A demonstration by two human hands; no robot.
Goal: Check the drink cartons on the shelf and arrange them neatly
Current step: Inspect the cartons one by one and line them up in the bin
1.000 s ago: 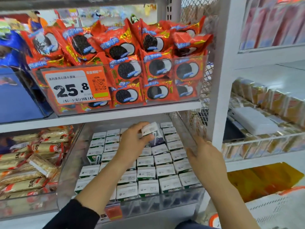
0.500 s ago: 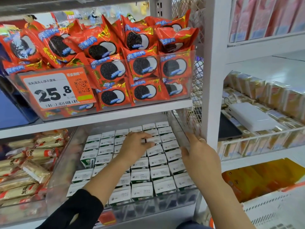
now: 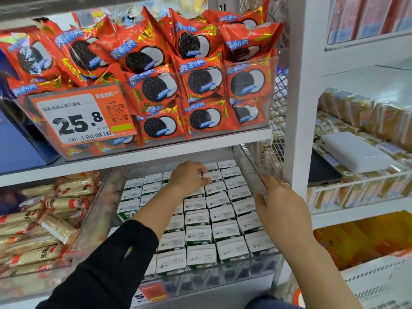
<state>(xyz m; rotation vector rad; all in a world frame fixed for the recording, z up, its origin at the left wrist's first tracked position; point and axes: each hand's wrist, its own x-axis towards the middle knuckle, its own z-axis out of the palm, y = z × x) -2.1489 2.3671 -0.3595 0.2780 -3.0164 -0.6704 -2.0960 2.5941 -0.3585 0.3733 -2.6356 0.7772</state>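
While left hand point(image 3: 189, 176) touches them, white-topped drink cartons point(image 3: 220, 212), tight rows

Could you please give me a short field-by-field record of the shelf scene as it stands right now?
setting: shop shelving
drink cartons: upright in rows, white tops showing, inside a clear bin
left hand: fingers curled on a carton in a rear row
right hand: fingers at the bin's right wall; grip not clear
shelf above: red cookie packs in a clear bin, price tag reading 25.8
left neighbour: wrapped snack bars
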